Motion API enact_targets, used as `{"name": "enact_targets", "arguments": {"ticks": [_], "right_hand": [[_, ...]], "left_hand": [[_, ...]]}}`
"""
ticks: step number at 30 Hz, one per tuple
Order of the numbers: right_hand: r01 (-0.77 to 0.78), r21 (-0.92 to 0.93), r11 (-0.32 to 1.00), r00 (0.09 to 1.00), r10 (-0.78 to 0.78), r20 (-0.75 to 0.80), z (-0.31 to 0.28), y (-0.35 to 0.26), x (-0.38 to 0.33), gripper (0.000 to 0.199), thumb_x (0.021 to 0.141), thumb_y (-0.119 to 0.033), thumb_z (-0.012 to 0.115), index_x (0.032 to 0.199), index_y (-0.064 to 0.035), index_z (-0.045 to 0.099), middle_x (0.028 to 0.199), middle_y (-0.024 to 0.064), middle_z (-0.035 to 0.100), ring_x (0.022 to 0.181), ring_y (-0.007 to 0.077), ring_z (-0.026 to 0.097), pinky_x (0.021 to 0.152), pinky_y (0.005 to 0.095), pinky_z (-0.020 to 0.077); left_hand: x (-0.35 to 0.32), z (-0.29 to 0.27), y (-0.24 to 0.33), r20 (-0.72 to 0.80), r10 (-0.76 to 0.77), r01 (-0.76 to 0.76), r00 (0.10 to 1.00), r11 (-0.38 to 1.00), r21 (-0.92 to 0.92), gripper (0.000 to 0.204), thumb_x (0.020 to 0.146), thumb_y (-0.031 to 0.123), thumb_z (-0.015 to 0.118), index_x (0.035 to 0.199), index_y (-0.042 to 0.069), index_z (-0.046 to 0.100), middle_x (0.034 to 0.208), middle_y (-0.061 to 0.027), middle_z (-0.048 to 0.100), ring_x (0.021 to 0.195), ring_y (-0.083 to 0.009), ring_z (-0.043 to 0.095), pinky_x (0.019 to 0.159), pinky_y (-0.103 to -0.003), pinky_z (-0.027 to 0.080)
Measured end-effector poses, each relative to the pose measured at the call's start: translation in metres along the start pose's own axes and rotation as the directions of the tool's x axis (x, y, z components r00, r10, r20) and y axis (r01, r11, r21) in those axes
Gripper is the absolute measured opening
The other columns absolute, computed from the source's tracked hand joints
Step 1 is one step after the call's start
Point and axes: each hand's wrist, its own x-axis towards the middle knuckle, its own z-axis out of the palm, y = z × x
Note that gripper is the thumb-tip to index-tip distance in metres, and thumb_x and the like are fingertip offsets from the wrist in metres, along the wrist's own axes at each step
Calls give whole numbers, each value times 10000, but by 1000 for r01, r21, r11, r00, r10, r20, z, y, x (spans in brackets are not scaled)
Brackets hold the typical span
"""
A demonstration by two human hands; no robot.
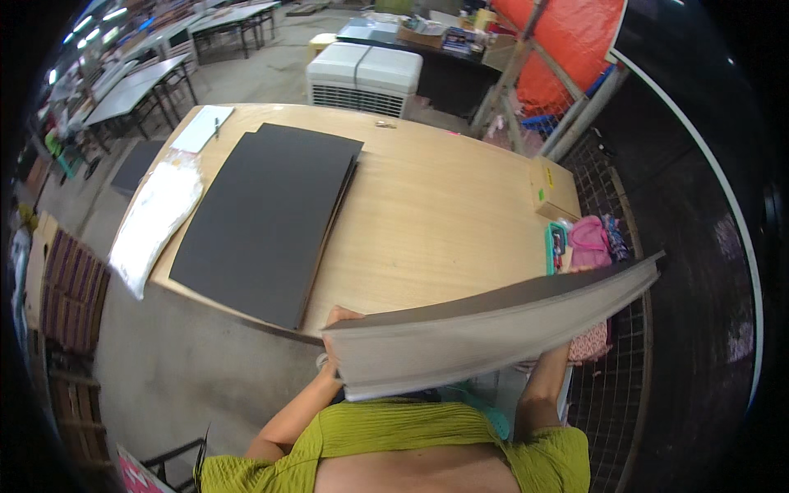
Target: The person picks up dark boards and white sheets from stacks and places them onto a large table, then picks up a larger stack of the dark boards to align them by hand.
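Close to my body, a thick stack of large sheets (493,329) is held tilted on its long side. Its face toward me is light grey, and its upper side is dark. My left hand (335,327) grips the stack's left end, fingers over the top corner. From below, my right forearm reaches behind the stack's right part; most of my right hand (580,269) is hidden there, with only a bit of it at the upper edge. On the table's left half lies a pile of big black sheets (263,214), apart from the held stack.
The light wooden table (436,205) carries white paper (203,129) with a pen, and a clear plastic bag (160,214). At its right edge are a cardboard box (554,189), a green tray (555,249) and a pink pouch (589,238). Wire mesh (608,353) borders the right side.
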Motion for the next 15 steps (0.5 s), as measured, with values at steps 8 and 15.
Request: {"name": "enact_targets", "arguments": {"ticks": [8, 15], "right_hand": [[-228, 168, 959, 953, 184, 242, 70, 169, 104, 851, 967, -696, 171, 1546, -73, 184, 1583, 124, 239, 1438, 304, 266, 1182, 458, 220], [-398, -73, 915, 734, 365, 572, 48, 216, 127, 1212, 738, -910, 232, 1547, -14, 116, 1626, 124, 117, 1490, 296, 110, 1205, 442, 73]], "left_hand": [[-62, 11, -31, -176, 34, 87, 984, 769, 634, 372, 938, 335, 536, 1051, 9, 674, 1036, -242, 661, 996, -443, 601, 866, -492, 451], [-33, 7, 58, -162, 67, -1, 985, 925, 380, 700, 772, 363, 697, 1316, -21, 482, 1315, -183, 520, 1259, -308, 468, 1071, -401, 357]]}}
